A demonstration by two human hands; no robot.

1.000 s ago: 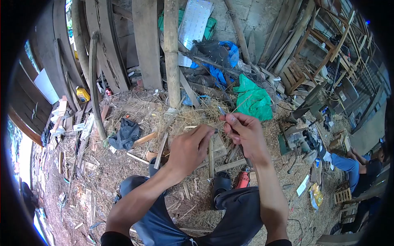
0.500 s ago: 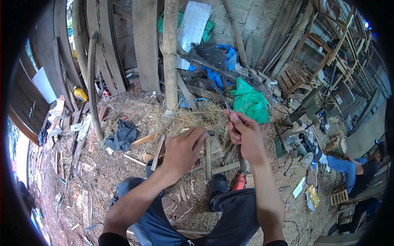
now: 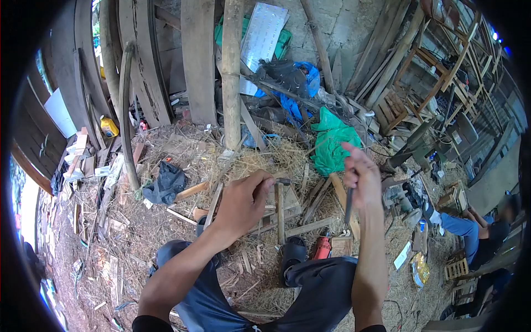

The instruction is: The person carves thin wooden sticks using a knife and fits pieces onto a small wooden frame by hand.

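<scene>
My left hand (image 3: pixel 243 202) is closed, thumb and fingers pinching a small dark piece (image 3: pixel 283 181) that pokes out past the fingertips. Just below that piece, a narrow wooden stick (image 3: pixel 280 213) stands out against the floor; I cannot tell whether the two are joined. Farther right, my right hand (image 3: pixel 362 177) is curled around a long thin tool and smeared by motion. The tool's dark lower end (image 3: pixel 348 206) hangs beneath the fist, while its upper end is too blurred to make out. Both hands are held above my knees, well apart.
A red object (image 3: pixel 322 246) lies beside my dark shoe (image 3: pixel 295 254). Wood scraps and straw cover the floor. Green plastic (image 3: pixel 334 141) lies beyond my right hand, near a bamboo post (image 3: pixel 230 77). Black plastic (image 3: pixel 166 182) is at left. Another person (image 3: pixel 478 232) sits at right.
My right hand has swung to the right with the tool, away from the left hand. My left hand stays nearly in place, still pinching the dark piece.
</scene>
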